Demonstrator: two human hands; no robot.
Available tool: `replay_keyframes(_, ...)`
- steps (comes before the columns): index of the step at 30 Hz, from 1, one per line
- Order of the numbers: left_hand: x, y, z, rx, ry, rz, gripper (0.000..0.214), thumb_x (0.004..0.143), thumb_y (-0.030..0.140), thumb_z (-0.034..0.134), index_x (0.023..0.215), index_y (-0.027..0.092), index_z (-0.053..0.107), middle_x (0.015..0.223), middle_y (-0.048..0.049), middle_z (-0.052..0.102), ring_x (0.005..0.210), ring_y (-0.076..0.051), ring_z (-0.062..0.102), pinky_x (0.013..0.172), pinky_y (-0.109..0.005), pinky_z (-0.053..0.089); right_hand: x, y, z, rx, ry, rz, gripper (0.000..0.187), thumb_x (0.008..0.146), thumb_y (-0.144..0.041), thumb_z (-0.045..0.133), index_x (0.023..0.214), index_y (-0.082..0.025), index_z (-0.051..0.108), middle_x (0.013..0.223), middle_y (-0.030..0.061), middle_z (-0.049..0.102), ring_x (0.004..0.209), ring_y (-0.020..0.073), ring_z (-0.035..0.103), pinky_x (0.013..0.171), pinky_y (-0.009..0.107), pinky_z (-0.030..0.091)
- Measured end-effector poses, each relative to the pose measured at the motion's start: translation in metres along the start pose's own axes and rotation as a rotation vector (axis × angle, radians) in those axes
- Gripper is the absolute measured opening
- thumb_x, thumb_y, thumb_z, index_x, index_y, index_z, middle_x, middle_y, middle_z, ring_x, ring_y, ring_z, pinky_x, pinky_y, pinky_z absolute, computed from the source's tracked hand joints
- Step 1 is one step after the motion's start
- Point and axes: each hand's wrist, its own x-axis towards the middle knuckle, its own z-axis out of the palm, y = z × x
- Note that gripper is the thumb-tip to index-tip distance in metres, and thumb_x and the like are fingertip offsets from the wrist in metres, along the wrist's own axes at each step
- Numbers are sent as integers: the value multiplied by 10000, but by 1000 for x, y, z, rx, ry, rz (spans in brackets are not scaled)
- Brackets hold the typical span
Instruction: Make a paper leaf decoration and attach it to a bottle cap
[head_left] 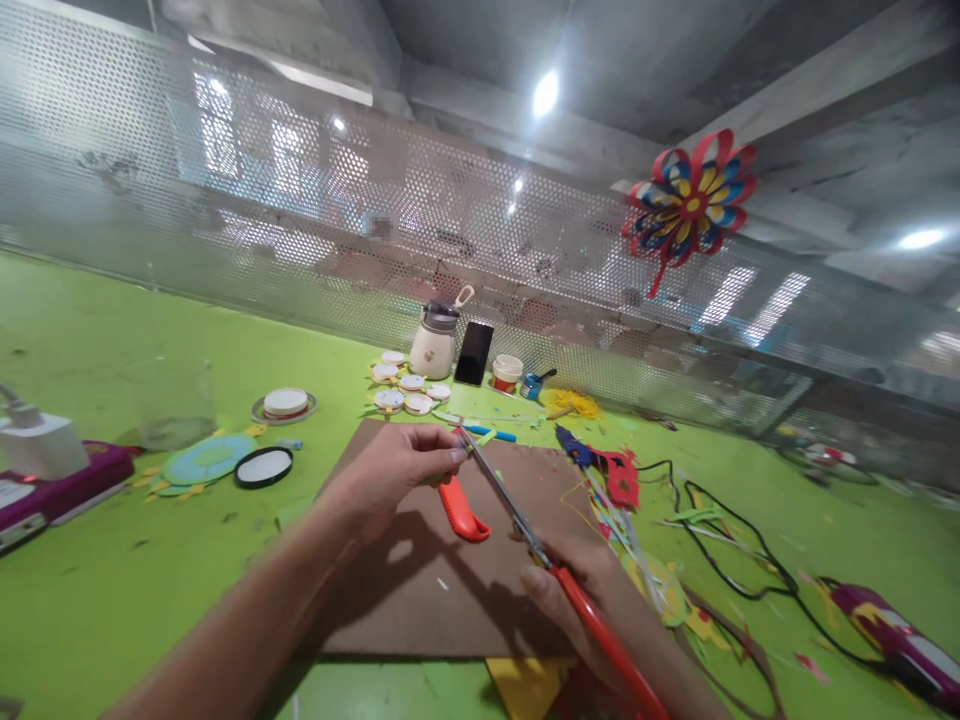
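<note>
Low, R hand (568,592) round scissors (512,512)

Red-handled scissors (570,590) slant over the brown board (420,600), blade tips at a green strip (484,438).

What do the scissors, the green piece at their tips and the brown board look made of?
The scissors have grey, shiny blades, likely metal, and glossy red handles, probably plastic, gripped by the right hand. The green piece, pinched by the left hand, is thin and matte: paper or foam sheet, unclear which. The brown board looks flat and dull, likely cardboard or fibreboard.
</note>
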Motion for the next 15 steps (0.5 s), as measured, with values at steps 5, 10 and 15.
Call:
replay_keyframes(5,0,-1,-1,12,-10,-6,158,620,258,762,661,129,679,590,13,591,576,-96,465,593,-242,352,0,-2,-3,1,-24,2,504,881,-551,445,1084,-155,682,686,34,583,623,186,507,564,272,342)
replay_keyframes(10,2,-2,-1,-7,-10,-32,186,603,265,777,681,125,681,609,6,607,574,-93,481,595,-238,366,0,-4,-3,10,-12,4,471,883,-540,453,1014,-152,686,627,6,519,579,159,448,540,258,316)
replay_keyframes(15,3,-3,-2,-14,-11,-38,190,600,258,782,681,119,681,622,2,614,575,-85,481,599,-232,375,-1,-2,-2,4,-10,5,435,884,-528,446,840,-161,675,620,3,493,590,157,443,537,256,310)
